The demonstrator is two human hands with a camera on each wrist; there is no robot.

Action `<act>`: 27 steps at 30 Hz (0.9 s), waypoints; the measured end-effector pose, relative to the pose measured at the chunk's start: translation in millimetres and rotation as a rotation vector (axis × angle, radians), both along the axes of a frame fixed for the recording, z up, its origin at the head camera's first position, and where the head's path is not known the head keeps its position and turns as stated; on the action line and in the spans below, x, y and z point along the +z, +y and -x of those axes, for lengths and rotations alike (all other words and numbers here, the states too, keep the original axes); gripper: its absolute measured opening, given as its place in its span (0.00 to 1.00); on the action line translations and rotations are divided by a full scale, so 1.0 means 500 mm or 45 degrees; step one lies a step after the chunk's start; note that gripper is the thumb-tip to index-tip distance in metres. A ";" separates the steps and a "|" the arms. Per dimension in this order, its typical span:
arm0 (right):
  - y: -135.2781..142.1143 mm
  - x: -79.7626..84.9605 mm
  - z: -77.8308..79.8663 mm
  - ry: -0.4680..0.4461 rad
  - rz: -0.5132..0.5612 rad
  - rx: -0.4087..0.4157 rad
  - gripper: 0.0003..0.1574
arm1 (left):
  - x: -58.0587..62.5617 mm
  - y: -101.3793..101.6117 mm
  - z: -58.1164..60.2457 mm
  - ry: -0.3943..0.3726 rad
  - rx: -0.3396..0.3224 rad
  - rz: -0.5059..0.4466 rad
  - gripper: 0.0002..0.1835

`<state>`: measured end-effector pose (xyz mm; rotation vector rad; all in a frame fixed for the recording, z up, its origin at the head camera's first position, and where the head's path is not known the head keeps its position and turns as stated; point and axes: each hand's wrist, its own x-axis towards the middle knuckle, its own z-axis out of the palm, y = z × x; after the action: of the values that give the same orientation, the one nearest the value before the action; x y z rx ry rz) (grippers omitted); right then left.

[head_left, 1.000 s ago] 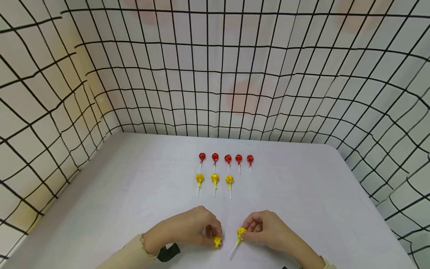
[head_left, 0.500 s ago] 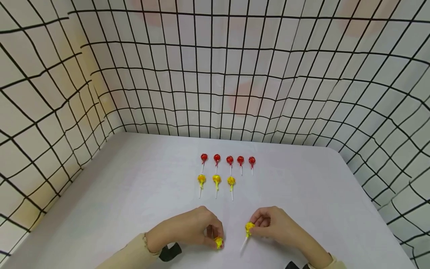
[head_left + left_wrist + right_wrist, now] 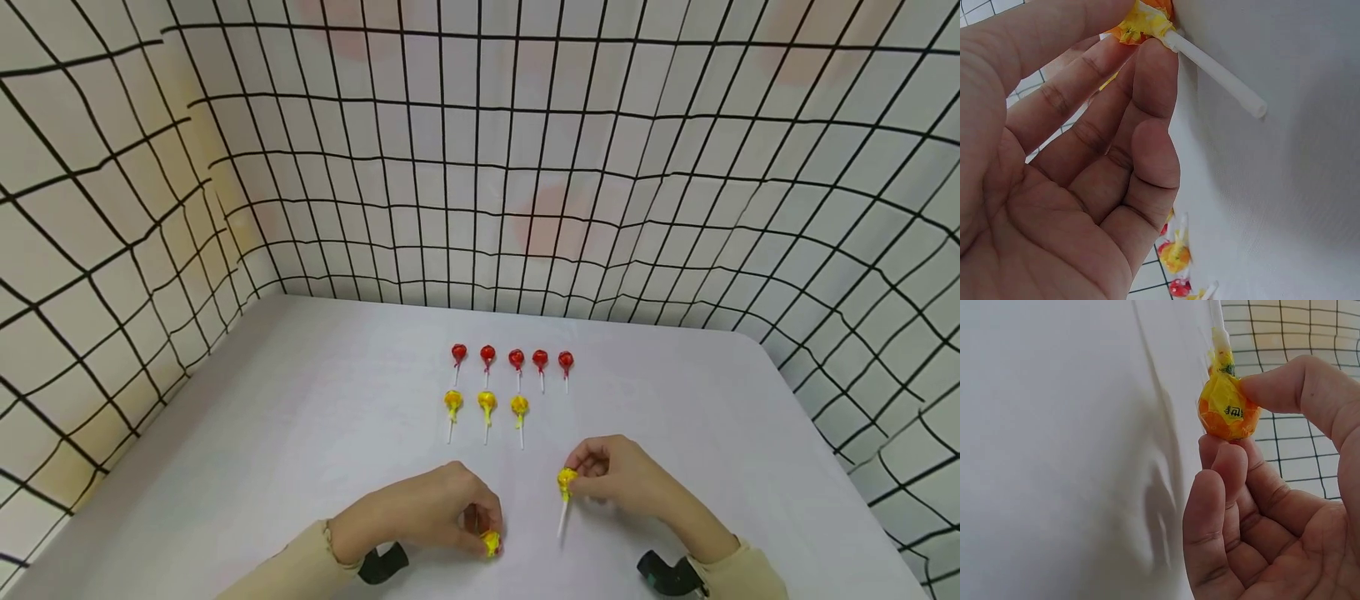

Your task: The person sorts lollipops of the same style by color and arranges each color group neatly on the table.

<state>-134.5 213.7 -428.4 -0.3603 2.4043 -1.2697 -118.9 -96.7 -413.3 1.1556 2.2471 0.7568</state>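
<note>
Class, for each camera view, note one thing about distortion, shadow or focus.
Head view: the grid wall bows, a wide-lens distortion. Left wrist view: the left hand fills the frame, far lollipops blurred. Right wrist view: soft shadow on the table beside the sharp yellow lollipop.

Open table on both flanks, sweets and netting ahead

Two rows of lollipops, red lollipops [image 3: 512, 359] behind yellow lollipops [image 3: 487, 403], lie across the middle of the table [image 3: 300, 417], just beyond the hands; wide bare cloth lies left and right of them. The grid-net wall [image 3: 480, 167] closes the back and both sides.
</note>
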 end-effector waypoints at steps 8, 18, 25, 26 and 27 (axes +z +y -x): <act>0.009 0.002 0.048 0.086 -0.082 -0.035 0.14 | -0.001 0.000 0.001 -0.020 -0.003 -0.002 0.08; 0.006 0.009 0.107 0.100 -0.130 -0.066 0.13 | 0.000 0.000 0.000 -0.015 -0.015 -0.017 0.07; -0.011 0.012 0.152 0.104 -0.179 -0.071 0.12 | 0.000 -0.004 0.001 -0.036 0.000 -0.019 0.08; -0.013 0.013 0.157 0.113 -0.197 -0.069 0.12 | 0.000 -0.004 0.002 -0.037 -0.002 -0.020 0.08; -0.014 0.015 0.161 0.120 -0.213 -0.066 0.12 | -0.001 -0.003 0.002 -0.036 -0.006 -0.021 0.08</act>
<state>-214.8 206.5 -421.0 -0.3165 2.5932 -1.0851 -120.0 -98.2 -413.8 1.1501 2.2183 0.7869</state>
